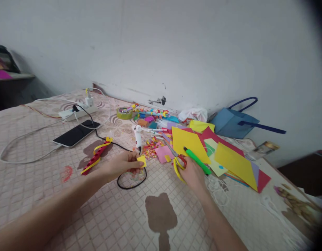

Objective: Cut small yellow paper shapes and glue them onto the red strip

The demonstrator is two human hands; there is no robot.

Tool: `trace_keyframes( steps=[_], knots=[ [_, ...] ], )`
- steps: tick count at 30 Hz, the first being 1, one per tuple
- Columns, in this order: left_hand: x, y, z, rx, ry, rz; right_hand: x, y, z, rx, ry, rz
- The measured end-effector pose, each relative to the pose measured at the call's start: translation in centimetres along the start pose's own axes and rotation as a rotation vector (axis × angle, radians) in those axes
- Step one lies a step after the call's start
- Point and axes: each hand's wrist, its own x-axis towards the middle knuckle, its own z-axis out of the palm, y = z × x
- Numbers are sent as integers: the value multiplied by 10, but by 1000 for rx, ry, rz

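My left hand (pixel 121 165) pinches a small yellow paper square (pixel 142 160) between thumb and fingers, just above the patterned cloth. My right hand (pixel 191 172) is closed around the yellow handles of a pair of scissors (pixel 177 162), whose blades point up and left over a pink paper scrap (pixel 163 153). A green marker (pixel 197 161) lies across the yellow paper sheet (pixel 189 143) right beside my right hand. A white glue gun (pixel 137 135) stands just beyond my left hand, its black cord (pixel 132 183) looping under it.
Coloured paper sheets (pixel 235 162) fan out to the right. A phone (pixel 76 133), power strip (pixel 77 112) and white cables lie at left. A red and yellow strip (pixel 96 157), tape roll (pixel 123 113), craft bits and a blue bag (pixel 232 122) sit near the wall.
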Motion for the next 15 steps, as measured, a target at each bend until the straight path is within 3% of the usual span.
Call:
trace_keyframes(
  steps=[3,7,9,12,15],
  knots=[
    [-2,0,9,-10,33,-15,7,16,1,-52,57,-72],
    [-3,0,18,-16,50,-20,0,-3,-4,146,172,-144],
    [-4,-1,23,24,35,-15,-12,-25,-3,464,29,-181],
    [-6,-7,32,83,7,-1,-34,-57,4,877,-384,-182],
    [-7,-12,38,130,-1,49,-49,-76,13,1035,-481,-107]
  ],
)
